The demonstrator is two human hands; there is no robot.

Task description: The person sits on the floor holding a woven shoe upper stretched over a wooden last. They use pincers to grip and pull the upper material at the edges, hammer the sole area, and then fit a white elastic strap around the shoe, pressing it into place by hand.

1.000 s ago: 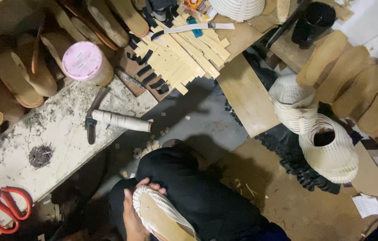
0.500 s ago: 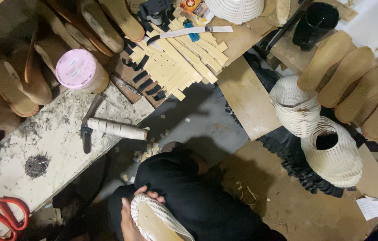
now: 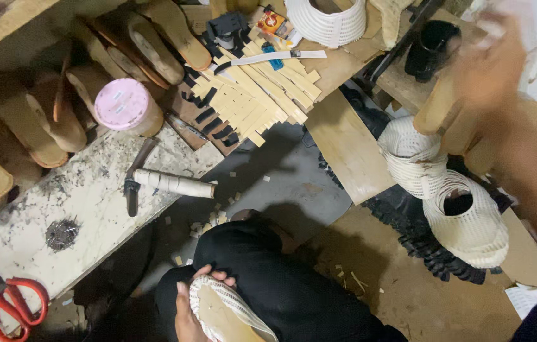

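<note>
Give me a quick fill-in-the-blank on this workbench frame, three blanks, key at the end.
1. The left hand holds a woven shoe against the person's ____.
2. The scissors on the stone slab have ____ handles.
3. The jar has a ____ lid.
The right hand is a blur.

Missing: knee; red; pink

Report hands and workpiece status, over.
Left hand grips woven shoe upper on last, on lap. Right hand raised, blurred, holding nothing visible, near tan soles. Nothing in the way.
</note>
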